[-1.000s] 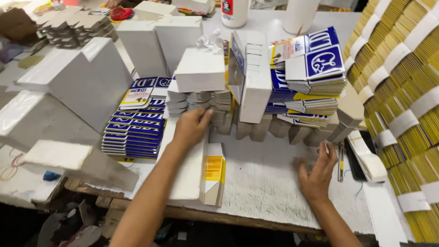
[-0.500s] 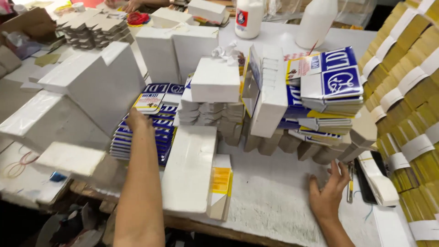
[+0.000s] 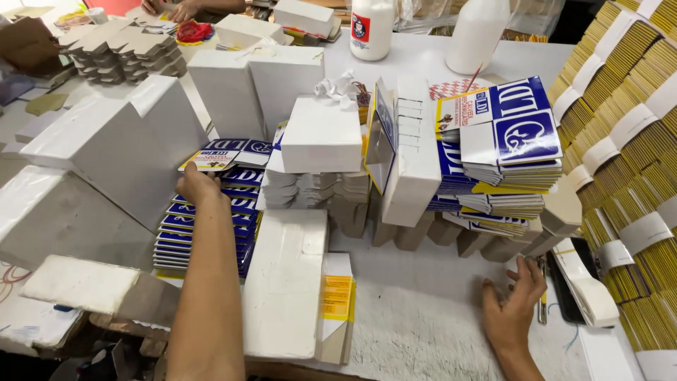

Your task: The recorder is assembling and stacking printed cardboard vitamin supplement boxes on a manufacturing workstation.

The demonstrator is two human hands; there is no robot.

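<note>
My left hand (image 3: 198, 185) reaches forward and rests on a low stack of flat blue and white printed cartons (image 3: 211, 226) at the left centre; its fingers curl over the top sheet (image 3: 214, 160). My right hand (image 3: 513, 305) lies flat, fingers spread, on the white work table (image 3: 430, 317) at the lower right, holding nothing. Between my arms lies a long flat white box (image 3: 285, 282) with a yellow-labelled piece (image 3: 337, 300) beside it. A small white box (image 3: 321, 134) sits on a pile of folded grey cartons (image 3: 314, 190).
Large white blocks (image 3: 113, 152) stand at the left. A second pile of blue printed cartons (image 3: 501, 148) sits at the right centre. Banded yellow bundles (image 3: 627, 169) fill the right edge. Two white bottles (image 3: 371, 27) stand at the back. Another person's hands (image 3: 173, 8) show at the top left.
My left hand has moved from the white box leftward and forward onto the blue carton stack. My right hand has slid a little to the right on the table.
</note>
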